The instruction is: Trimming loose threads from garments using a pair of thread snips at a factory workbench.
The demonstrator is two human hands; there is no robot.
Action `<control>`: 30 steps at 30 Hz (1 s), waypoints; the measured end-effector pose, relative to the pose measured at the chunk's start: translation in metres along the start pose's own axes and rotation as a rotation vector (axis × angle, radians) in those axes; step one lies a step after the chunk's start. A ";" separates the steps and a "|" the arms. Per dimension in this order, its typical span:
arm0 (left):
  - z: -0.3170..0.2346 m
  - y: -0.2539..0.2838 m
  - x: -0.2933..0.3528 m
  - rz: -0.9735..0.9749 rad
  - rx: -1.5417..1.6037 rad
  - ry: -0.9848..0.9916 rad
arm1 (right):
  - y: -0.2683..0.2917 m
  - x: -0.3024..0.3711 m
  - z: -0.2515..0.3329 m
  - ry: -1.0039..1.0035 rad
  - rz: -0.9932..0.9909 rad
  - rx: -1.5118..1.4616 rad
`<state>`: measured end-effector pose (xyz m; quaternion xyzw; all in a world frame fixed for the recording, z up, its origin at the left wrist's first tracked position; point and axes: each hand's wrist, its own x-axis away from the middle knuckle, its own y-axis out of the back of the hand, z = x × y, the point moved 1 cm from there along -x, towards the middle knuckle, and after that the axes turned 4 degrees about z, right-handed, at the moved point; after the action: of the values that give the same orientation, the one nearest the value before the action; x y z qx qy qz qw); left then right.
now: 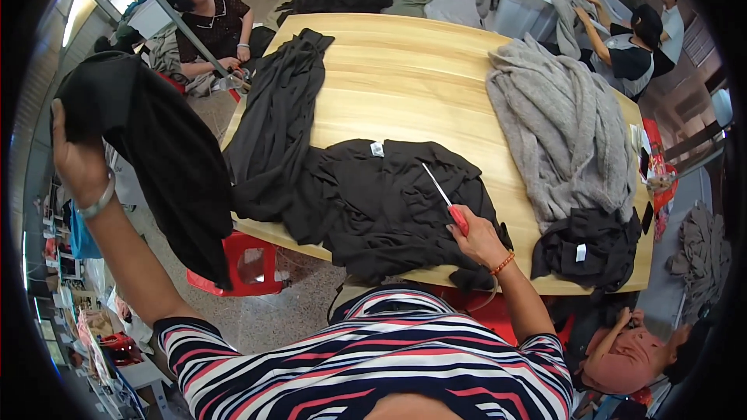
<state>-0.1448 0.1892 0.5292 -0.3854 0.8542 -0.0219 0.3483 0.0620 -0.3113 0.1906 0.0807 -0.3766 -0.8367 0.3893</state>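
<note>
Raised at the far left, my left hand (80, 162) grips a black garment (167, 128), which hangs in folds beside the table's left edge. My fingers are partly hidden by the cloth. My right hand (481, 241) is closed around red-handled scissors (442, 193), their slim silver blades together and pointing up and to the left. They are above a black knit garment (373, 194) with a white label, spread at the table's front edge. Touching its left side, a long dark garment (280, 93) runs toward the back.
On the wooden table (405, 78), a grey knit heap (560, 124) and a folded black garment (585, 249) lie at right. A red stool (241, 264) stands front left. Co-workers sit around; one at back right handles grey cloth by a white bin (525, 8).
</note>
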 end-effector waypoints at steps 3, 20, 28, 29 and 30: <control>0.032 0.031 -0.039 -0.065 0.094 0.064 | -0.007 -0.011 0.001 -0.021 0.007 0.017; 0.403 0.001 -0.071 0.664 -0.401 0.435 | -0.045 -0.081 0.022 -0.314 0.018 -0.070; 0.375 0.021 0.313 0.854 -0.810 0.870 | -0.079 -0.067 0.019 -0.270 0.058 -0.074; 0.372 0.022 0.335 0.861 -0.899 0.802 | -0.086 -0.067 0.018 -0.220 0.060 -0.074; 0.367 0.017 0.349 0.810 -0.899 0.864 | -0.094 -0.069 0.021 -0.161 0.067 -0.066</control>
<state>-0.0921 0.0509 0.0443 -0.1028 0.9169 0.3103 -0.2291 0.0452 -0.2112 0.1295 -0.0123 -0.3815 -0.8390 0.3878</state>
